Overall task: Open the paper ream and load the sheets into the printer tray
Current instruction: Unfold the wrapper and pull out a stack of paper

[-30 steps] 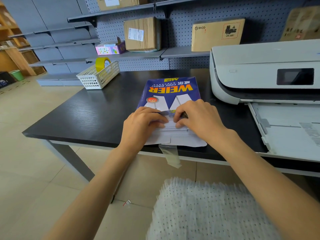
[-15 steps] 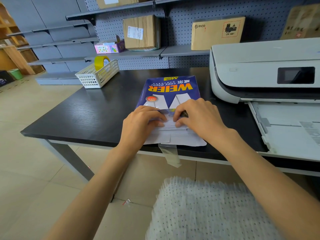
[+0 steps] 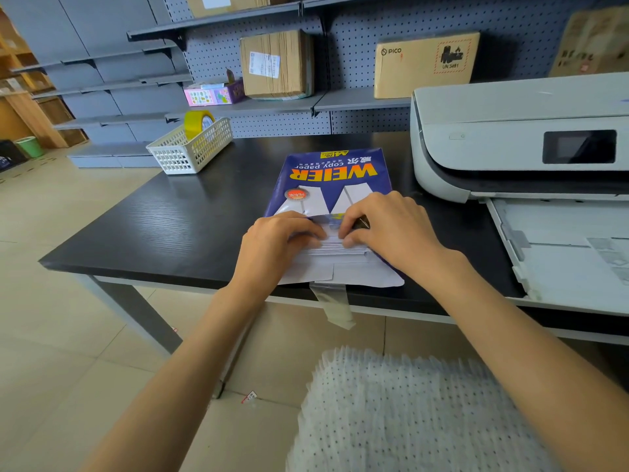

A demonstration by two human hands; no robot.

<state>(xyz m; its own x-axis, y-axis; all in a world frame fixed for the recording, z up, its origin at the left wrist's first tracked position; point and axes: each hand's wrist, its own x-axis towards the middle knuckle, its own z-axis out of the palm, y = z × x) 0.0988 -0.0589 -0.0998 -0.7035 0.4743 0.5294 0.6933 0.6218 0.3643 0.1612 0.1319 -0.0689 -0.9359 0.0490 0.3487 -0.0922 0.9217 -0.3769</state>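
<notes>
On the black table (image 3: pixel 153 226), near its front edge, lies the blue paper ream (image 3: pixel 335 178). Its near end is already open: the white wrapper flaps (image 3: pixel 340 274) are folded down flat toward the person, a loose strip of clear tape (image 3: pixel 333 304) hangs off the table edge, and the white edges of the sheets (image 3: pixel 335 247) show in the gap. So the opening looks mostly done, but the sheets are all inside the pack, and none are in the printer tray (image 3: pixel 571 253) yet. That tray sticks out from the white printer (image 3: pixel 493 137) just to the right of the ream, and it looks bare. Both hands sit right on the open end of the ream, side by side and almost touching. The left hand (image 3: pixel 275 240) is curled, with its fingertips pressed on the stack edge. The right hand (image 3: pixel 388 226) is curled too and seems to pinch the torn wrapper edge, lifting it a little. Pulling the sheets out and putting them in the tray is what is left, I think.
</notes>
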